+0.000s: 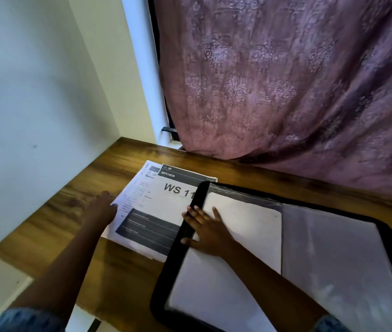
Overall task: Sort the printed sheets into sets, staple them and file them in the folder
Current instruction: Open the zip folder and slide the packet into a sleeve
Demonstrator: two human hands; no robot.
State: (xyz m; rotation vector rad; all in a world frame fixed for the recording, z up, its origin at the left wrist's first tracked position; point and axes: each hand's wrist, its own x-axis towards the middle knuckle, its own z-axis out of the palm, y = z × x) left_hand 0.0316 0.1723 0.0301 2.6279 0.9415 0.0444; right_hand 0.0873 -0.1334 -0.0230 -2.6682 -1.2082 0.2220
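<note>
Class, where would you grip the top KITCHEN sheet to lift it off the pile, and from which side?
Best pinch the KITCHEN sheet at its left edge, coming from the left: it lies flat, the folder covers its right side, and the left hand rests nearby.

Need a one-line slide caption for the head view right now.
Filing step: right hand flat on the open folder, left hand at the edge of the printed sheets beside it.

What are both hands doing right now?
Left hand: blurred at the printed sheets' left edge; grip cannot be told.
Right hand: open, fingers spread, flat on the open folder.
</note>
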